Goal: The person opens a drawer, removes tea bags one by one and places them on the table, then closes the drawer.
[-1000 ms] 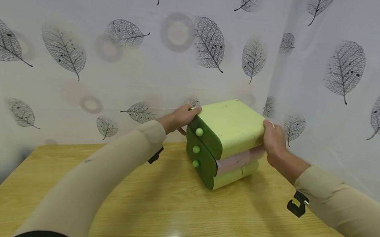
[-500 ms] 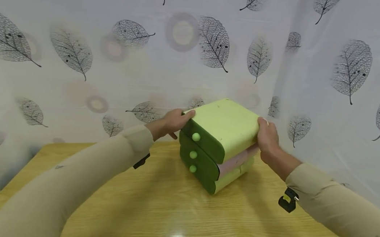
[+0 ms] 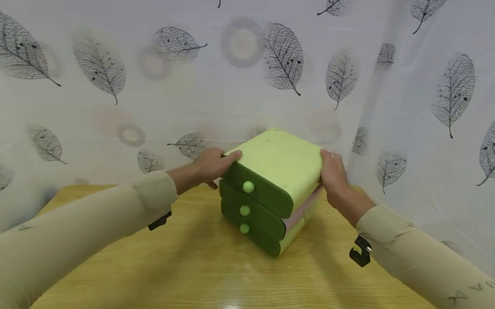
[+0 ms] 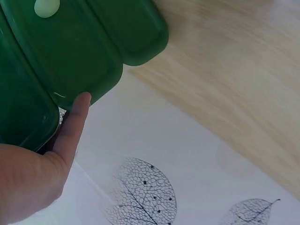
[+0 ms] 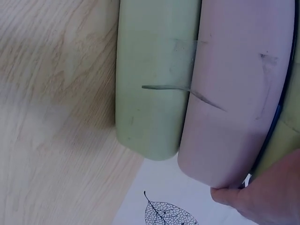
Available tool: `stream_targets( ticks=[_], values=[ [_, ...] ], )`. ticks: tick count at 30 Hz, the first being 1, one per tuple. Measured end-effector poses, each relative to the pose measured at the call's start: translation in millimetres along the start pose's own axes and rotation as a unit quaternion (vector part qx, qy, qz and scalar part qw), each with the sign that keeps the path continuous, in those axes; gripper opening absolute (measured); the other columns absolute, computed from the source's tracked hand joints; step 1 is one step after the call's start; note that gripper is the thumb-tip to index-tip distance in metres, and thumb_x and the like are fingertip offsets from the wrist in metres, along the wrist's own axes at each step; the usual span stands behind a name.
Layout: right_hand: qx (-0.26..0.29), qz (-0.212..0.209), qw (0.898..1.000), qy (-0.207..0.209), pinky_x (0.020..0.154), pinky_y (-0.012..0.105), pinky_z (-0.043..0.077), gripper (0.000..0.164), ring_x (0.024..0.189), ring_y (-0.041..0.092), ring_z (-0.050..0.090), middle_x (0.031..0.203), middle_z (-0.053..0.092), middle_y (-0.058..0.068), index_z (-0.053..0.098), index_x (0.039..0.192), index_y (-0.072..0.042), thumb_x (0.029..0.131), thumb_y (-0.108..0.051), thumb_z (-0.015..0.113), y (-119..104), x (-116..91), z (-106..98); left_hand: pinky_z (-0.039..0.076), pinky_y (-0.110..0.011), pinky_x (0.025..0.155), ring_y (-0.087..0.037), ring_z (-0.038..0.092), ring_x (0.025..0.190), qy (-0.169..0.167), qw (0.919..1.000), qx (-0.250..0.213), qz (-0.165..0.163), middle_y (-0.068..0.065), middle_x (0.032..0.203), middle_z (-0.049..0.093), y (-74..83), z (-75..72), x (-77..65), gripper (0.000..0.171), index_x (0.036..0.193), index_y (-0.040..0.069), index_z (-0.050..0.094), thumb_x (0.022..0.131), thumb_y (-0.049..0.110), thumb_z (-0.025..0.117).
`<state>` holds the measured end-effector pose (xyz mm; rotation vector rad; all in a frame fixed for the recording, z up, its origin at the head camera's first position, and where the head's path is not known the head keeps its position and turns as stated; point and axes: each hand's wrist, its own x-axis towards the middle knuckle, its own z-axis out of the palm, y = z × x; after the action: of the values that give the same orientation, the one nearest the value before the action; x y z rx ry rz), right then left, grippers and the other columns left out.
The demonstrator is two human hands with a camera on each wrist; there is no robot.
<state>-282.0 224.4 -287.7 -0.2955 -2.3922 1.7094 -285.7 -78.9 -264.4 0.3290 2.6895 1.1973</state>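
Observation:
A small three-tier drawer unit (image 3: pixel 281 159) stands at an angle on the table, pale yellow on top with dark green fronts. Each front carries a round light-green knob (image 3: pixel 248 186). My left hand (image 3: pixel 213 165) grips the top tier's far left corner, thumb on the upper face. In the left wrist view, one finger (image 4: pixel 77 119) reaches along the edge of the middle green front. On the other side, my right hand (image 3: pixel 334 175) grips the top tier's right edge. The right wrist view shows the pink middle tier (image 5: pixel 229 93) between the yellow-green ones, with a dark streak across two sides.
The wood-grain table (image 3: pixel 206 275) spreads around the unit. Close behind it hangs a white leaf-print curtain (image 3: pixel 183 94), which also runs along the right side. A black wrist camera (image 3: pixel 359 251) hangs under the right sleeve.
Held by both hands, the drawer unit has shifted left and slightly nearer, turning so its green fronts face me more. Both hands have moved left with it.

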Motion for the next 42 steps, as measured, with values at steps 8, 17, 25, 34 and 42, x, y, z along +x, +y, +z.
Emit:
stream_targets(
  ticks=[8,17,25,34,42],
  values=[
    [0.004,-0.023,0.999,-0.043,0.077,0.030,0.043,0.045,0.085,0.019,0.044,0.104,0.041,0.005,0.044,0.122,-0.012,0.104,-0.050,0.028,-2.5,8.6,17.8,0.065,-0.042,0.067,-0.031,0.059,0.092,0.000,1.0000,0.007,-0.007,-0.014,0.093,0.053,-8.9,-10.2,-26.1,0.058,0.105,0.001,0.057,0.101,0.056,0.040],
    [0.022,-0.062,0.991,-0.113,0.072,0.029,0.053,0.036,0.063,0.012,0.051,0.078,0.050,0.001,0.048,0.096,-0.013,0.107,-0.039,0.026,-8.5,16.5,35.9,0.064,-0.038,0.066,-0.030,0.069,0.093,0.002,0.9996,0.021,-0.018,-0.022,0.113,0.066,-16.2,-20.2,-47.8,0.062,0.108,-0.003,0.062,0.101,0.056,0.042],
    [-0.006,-0.064,0.987,-0.150,0.082,0.031,0.051,0.053,0.074,0.011,0.052,0.102,0.046,0.007,0.034,0.140,-0.001,0.108,-0.041,0.025,-12.5,21.7,47.4,0.064,-0.035,0.064,-0.028,0.070,0.083,0.013,0.9990,0.039,-0.017,-0.022,0.103,0.069,-18.5,-24.5,-68.9,0.064,0.104,-0.005,0.067,0.102,0.054,0.041],
    [-0.017,-0.087,0.972,-0.218,0.079,0.035,0.053,0.052,0.069,0.014,0.054,0.091,0.051,0.006,0.035,0.140,-0.003,0.108,-0.041,0.022,-17.7,36.0,66.0,0.063,-0.035,0.067,-0.027,0.072,0.076,0.024,0.9984,0.032,-0.039,-0.021,0.107,0.070,-20.1,-28.2,-92.5,0.066,0.107,-0.005,0.066,0.103,0.054,0.039],
    [-0.093,-0.142,0.953,-0.250,0.072,0.039,0.055,0.051,0.057,0.016,0.055,0.063,0.053,-0.002,0.053,0.114,-0.004,0.109,-0.043,0.021,-31.0,44.6,87.7,0.063,-0.035,0.065,-0.022,0.073,0.073,0.027,0.9982,0.029,-0.045,-0.025,0.108,0.071,-16.6,-33.6,-112.8,0.059,0.087,-0.002,0.063,0.105,0.049,0.039]
  ],
)
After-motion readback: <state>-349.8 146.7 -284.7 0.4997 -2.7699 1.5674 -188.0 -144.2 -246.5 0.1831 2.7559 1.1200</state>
